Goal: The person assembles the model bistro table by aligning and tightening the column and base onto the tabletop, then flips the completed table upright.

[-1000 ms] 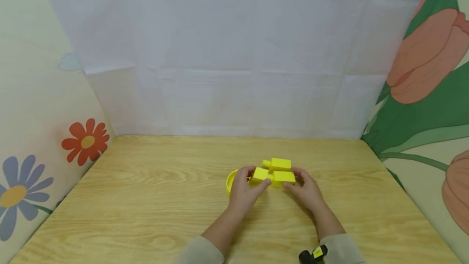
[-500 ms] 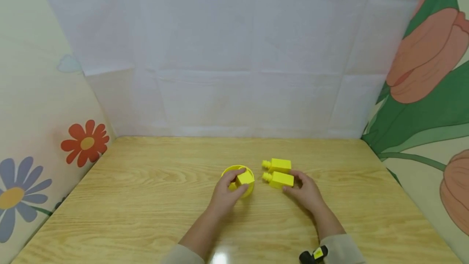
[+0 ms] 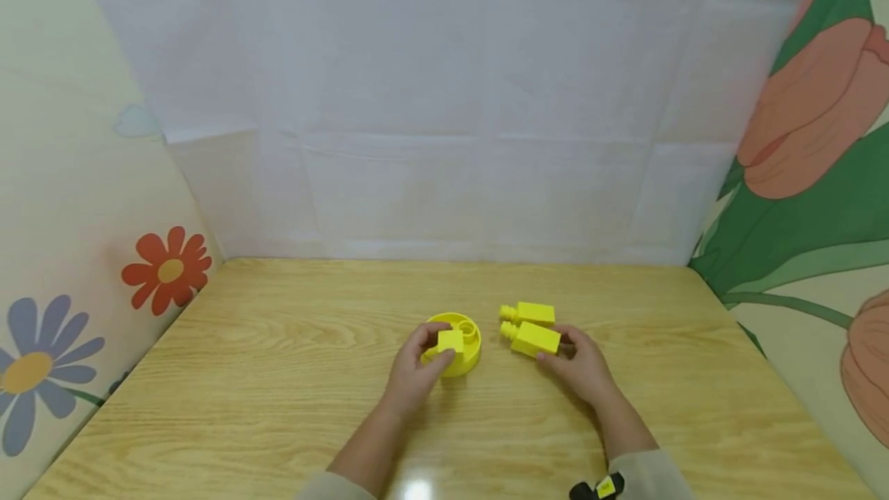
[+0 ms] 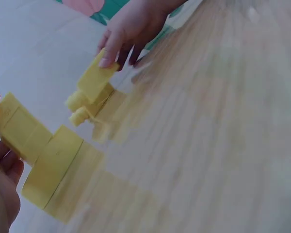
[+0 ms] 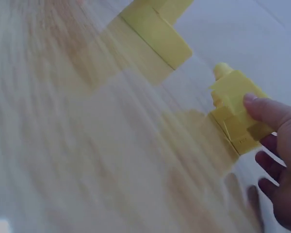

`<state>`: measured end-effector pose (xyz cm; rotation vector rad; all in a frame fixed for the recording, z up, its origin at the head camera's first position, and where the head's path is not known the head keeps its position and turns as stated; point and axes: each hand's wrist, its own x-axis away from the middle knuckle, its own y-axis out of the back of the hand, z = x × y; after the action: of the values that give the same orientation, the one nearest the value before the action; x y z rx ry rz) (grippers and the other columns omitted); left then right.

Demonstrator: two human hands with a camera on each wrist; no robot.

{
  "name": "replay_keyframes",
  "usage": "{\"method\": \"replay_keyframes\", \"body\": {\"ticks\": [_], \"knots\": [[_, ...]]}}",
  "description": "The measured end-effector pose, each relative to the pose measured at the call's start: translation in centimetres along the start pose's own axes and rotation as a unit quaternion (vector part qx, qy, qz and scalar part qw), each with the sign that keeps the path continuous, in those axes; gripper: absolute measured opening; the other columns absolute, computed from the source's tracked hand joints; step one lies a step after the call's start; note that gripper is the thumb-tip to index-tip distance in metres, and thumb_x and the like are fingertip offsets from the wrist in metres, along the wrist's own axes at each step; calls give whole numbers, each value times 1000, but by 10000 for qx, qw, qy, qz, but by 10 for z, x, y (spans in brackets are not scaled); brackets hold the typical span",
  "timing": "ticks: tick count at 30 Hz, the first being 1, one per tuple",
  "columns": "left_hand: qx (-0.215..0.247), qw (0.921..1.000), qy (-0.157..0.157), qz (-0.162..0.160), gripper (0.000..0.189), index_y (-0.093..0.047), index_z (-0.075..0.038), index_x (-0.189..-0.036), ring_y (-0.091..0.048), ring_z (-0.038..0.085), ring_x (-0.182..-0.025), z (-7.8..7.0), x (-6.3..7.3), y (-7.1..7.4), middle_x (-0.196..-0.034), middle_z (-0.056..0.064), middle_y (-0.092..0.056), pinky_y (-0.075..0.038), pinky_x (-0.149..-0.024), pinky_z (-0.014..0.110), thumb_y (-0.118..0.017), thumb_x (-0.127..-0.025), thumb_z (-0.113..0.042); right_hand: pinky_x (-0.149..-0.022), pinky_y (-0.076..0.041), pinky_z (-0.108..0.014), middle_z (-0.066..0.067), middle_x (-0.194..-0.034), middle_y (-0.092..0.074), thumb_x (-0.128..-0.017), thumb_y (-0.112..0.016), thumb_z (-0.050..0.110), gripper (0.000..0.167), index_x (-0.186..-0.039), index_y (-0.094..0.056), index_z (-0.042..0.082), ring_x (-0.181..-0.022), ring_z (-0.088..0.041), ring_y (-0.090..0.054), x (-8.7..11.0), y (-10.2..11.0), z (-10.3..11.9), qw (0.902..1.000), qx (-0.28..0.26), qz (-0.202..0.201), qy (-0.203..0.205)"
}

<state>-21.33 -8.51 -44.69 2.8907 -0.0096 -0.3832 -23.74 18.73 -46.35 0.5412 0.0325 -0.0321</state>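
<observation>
Apparently for steadiness, our left hand [image 3: 411, 369] pinches a block [image 3: 450, 341] upright in the round tray [image 3: 473, 359]; our right hand [image 3: 582, 363] pinches a bottle [image 3: 536, 338] by its flat end.

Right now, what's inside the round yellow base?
In the base, a raised ring shows beside an upright yellow block that the left hand pinches. The block's lower end is hidden, and the hand covers some of the base's left side.
</observation>
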Motion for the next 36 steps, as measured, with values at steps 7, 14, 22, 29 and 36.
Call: {"method": "replay_keyframes", "body": {"ticks": [7,14,22,29,36], "knots": [[-668,9948,-75,-760,46,-62,-6,-115,-48,21,-100,-6,2,-19,-114,12,-55,-42,-90,36,-83,-77,-21,-92,-51,-23,-25,-129,-59,-87,-71,5,46,-128,-51,-4,-118,-31,-59,4,-7,16,9895,-1426,-124,179],[-600,9946,-236,-818,48,-63,-1,-123,-51,20,-104,-2,3,-20,-114,13,-52,-47,-95,33,-79,-79,-13,-85,-48,-11,-22,-134,-56,-88,-67,-2,46,-130,-49,-3,-112,-12,-57,8,-11,32,9801,-1948,-332,184],[292,9987,112,-406,48,-55,1,-132,-55,26,-117,3,2,-3,-129,17,-57,-46,-105,38,-71,-86,-5,-93,-47,-17,-20,-137,-54,-89,-70,8,52,-134,-46,0,-124,-28,-53,10,-10,42,9859,-1632,-338,119],[908,9937,490,-432,38,-54,2,-121,-57,16,-114,6,0,9,-122,17,-61,-46,-101,23,-67,-86,3,-74,-51,-17,-14,-118,-60,-88,-73,14,48,-132,-55,7,-92,-15,-55,9,-13,51,9864,-1579,-440,130],[1090,9931,370,-203,41,-56,2,-129,-58,11,-109,9,-1,14,-127,21,-59,-49,-91,14,-65,-90,-1,-76,-50,-21,-14,-113,-62,-86,-75,12,50,-132,-59,10,-97,-20,-56,7,-18,63,9890,-1420,-139,395]]}}
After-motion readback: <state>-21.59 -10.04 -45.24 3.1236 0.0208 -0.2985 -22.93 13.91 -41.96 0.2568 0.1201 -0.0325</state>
